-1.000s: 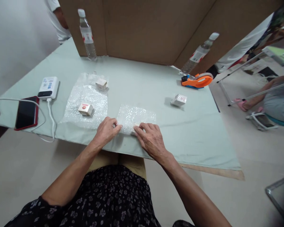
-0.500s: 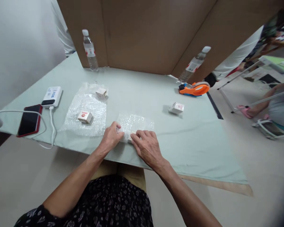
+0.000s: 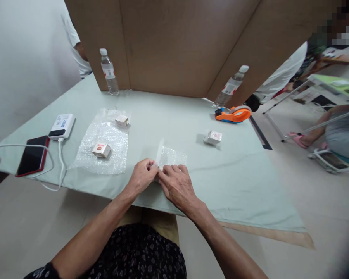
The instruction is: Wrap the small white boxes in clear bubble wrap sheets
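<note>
L hand (image 3: 142,174): thumb + index pinched tog. on the L margin of the small bubble wrap (image 3: 173,155), approx. mid near edge of table (image 3: 238,182). R hand (image 3: 177,188): fingers bunched, pressing on the wrap's near side; what's under them is hidden, so can't tell if clamped on anything.

Risks (my judgement): wrap is springy, so a slack L pinch could let the margin pop up. Work is close to near edge; a slip toward the body might drop it off. Pressing too hard w/ R could burst bubbles or dent whatever is beneath.

Labels: box w/ red emblem (image 3: 101,150), on large bubble wrap (image 3: 88,157) toward L edge, has round red mark + red band; wording n/r. Wrapped box (image 3: 214,137), toward R edge: reddish print, n/r. Power bank (image 3: 62,124), nr L edge: blue print, too small. L bottle (image 3: 109,74) and R bottle (image 3: 230,87), both at far edge: white/red labels, brand n/r.
</note>
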`<state>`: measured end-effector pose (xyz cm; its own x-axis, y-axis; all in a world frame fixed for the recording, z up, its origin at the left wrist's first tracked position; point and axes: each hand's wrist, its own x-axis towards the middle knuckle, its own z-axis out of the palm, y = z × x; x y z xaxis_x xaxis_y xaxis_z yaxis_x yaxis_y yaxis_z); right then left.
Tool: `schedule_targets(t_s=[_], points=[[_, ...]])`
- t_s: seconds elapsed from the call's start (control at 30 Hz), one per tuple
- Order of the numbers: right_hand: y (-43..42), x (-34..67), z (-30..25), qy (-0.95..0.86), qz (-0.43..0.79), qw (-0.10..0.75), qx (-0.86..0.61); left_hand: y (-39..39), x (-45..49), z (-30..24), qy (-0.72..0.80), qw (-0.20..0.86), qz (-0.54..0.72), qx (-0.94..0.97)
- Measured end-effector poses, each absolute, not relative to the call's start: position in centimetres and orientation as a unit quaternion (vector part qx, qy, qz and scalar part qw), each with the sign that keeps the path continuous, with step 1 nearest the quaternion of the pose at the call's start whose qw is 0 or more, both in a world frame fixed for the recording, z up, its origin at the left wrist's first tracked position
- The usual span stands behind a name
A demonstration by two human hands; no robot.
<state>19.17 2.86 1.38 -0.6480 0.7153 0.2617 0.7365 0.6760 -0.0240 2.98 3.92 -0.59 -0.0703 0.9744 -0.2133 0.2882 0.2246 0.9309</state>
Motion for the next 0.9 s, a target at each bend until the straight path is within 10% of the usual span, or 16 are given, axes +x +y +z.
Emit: schedule_targets(t_s=[0.4,0.63,0.9], points=[[2.2,19.8,2.1,-0.899,0.032,0.169,-0.402,2.7,2.3,2.2,0.511,0.267,0.167,0.8],[-1.1,24.3,0.8,-0.723,0.105,0.334,-0.595,2.4,3.7,2.1,0.559,0.124,0.046,0.819],[-1.0,23.8,-1.1,-0.553,0.311,0.248,-0.732,2.6,4.0,0.6,0.543,0.09,0.124,0.826]])
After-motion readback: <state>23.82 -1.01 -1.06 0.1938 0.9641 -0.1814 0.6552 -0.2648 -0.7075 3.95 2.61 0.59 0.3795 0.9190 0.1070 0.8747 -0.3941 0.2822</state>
